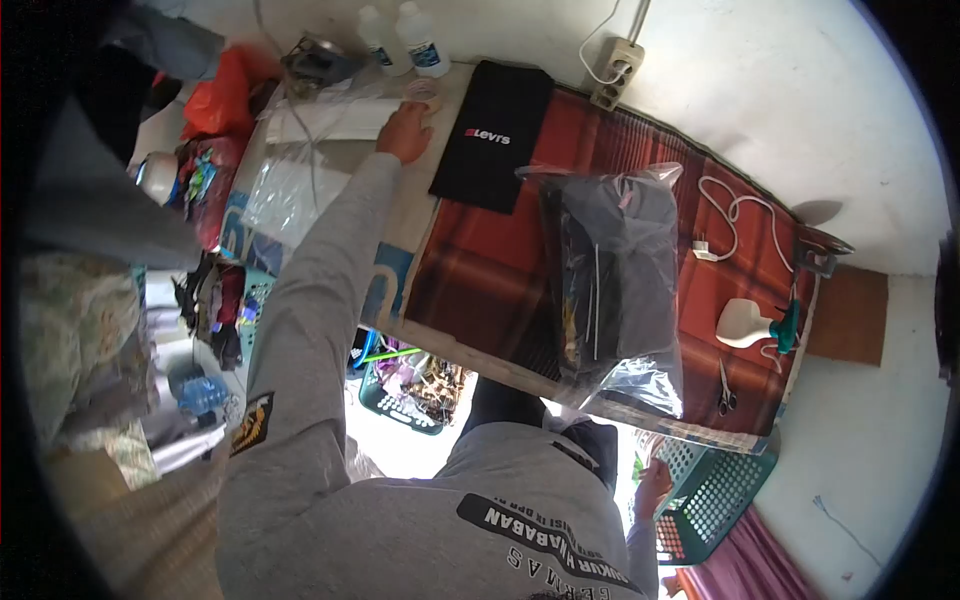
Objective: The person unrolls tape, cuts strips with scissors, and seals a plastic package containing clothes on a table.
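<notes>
My left hand (404,133) reaches to the far left of the ironing table. Its fingertips are at a small pale pinkish ring-shaped bundle (422,92), with the thumb apart from the fingers; I see nothing lifted in it. Just right of it lies a folded black cloth or bag (492,135) with white "Levi's"-like lettering. Dark folded clothing (625,270) in a clear plastic bag (648,395) lies near the middle of the table. My right hand (653,487) hangs low beyond the near right edge, beside a green basket; its fingers are too small and unclear to read.
The table has a red plaid cover (480,270). On its right are an iron (825,250), a white spray bottle (745,322) with green top, scissors (725,390) and a white cable (735,210). Two white bottles (424,50) and clear plastic sheets (290,200) are far left. A green basket (715,490) stands below.
</notes>
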Available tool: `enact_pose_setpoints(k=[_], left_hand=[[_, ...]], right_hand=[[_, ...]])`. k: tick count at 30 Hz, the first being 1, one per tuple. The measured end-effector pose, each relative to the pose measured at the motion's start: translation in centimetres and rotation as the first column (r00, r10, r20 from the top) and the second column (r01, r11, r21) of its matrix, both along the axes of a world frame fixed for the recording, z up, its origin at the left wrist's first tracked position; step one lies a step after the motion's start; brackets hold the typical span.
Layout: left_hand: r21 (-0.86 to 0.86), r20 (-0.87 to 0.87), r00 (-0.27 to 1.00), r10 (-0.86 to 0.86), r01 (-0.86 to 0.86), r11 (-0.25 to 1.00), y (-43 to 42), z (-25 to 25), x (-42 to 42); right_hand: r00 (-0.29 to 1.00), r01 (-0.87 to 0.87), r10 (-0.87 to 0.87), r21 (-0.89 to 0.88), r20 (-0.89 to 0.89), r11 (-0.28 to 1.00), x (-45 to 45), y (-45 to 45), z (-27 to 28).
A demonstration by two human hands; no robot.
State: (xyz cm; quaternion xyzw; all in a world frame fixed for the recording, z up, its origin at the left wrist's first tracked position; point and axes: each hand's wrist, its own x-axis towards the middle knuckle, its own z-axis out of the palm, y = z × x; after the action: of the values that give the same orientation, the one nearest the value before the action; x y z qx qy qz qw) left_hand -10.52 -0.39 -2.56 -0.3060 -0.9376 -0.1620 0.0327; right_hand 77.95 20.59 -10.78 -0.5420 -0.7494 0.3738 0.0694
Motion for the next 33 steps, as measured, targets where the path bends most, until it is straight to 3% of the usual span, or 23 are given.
enact_pose_setpoints(k=[1,3,5,7,9,11,13,15,19,23,27,33], left_hand=[[0.031,-0.160,0.986,-0.050,0.056,0.998,1.5,-1.8,-0.9],[0.126,-0.162,0.985,-0.062,0.083,0.989,3.9,-3.0,-2.3],[-0.253,0.019,0.998,0.060,-0.053,0.966,4.7,-4.1,-4.7],[-0.249,-0.004,0.999,0.036,-0.036,0.968,5.0,-4.7,-4.5],[-0.250,-0.047,0.998,0.030,-0.041,0.967,4.4,-4.9,-3.7],[-0.023,-0.244,0.961,-0.129,0.127,0.992,3.6,-5.6,-1.7],[0.178,-0.246,0.949,-0.197,0.244,0.953,3.4,-1.4,4.3],[0.378,-0.251,0.931,-0.266,0.347,0.858,3.5,2.1,10.9],[0.464,-0.263,0.853,-0.451,0.521,0.716,4.8,9.7,24.6],[0.453,-0.340,0.688,-0.641,0.717,0.529,7.0,11.9,35.1],[0.427,-0.368,0.538,-0.758,0.822,0.376,10.0,13.2,43.4],[0.397,-0.376,0.484,-0.790,0.855,0.335,14.6,13.8,53.1]], right_hand=[[1.000,-0.010,0.010,0.028,0.001,1.000,1.2,-0.8,1.1],[0.996,0.071,-0.072,-0.014,-0.054,0.997,5.6,-3.5,0.0],[0.981,0.144,-0.151,-0.069,-0.118,0.987,6.5,-5.8,1.1],[0.995,0.098,-0.097,0.029,-0.017,0.995,4.9,-8.0,4.3],[0.979,0.204,-0.204,0.006,0.011,0.979,3.7,-8.7,4.9],[0.921,0.371,-0.376,-0.061,-0.101,0.927,2.1,-8.2,6.1],[0.925,0.353,-0.358,-0.060,-0.129,0.934,-1.4,-6.2,8.6],[0.960,0.244,-0.228,0.083,-0.165,0.966,-6.6,-4.3,11.9],[0.940,0.010,0.001,0.029,-0.341,1.000,-16.0,-0.6,18.1],[0.816,-0.298,0.277,0.042,-0.507,0.954,-23.0,0.9,23.1],[0.762,-0.283,0.243,0.029,-0.601,0.959,-23.4,1.4,26.1],[0.760,-0.177,0.117,-0.031,-0.639,0.984,-15.4,4.3,23.5]])
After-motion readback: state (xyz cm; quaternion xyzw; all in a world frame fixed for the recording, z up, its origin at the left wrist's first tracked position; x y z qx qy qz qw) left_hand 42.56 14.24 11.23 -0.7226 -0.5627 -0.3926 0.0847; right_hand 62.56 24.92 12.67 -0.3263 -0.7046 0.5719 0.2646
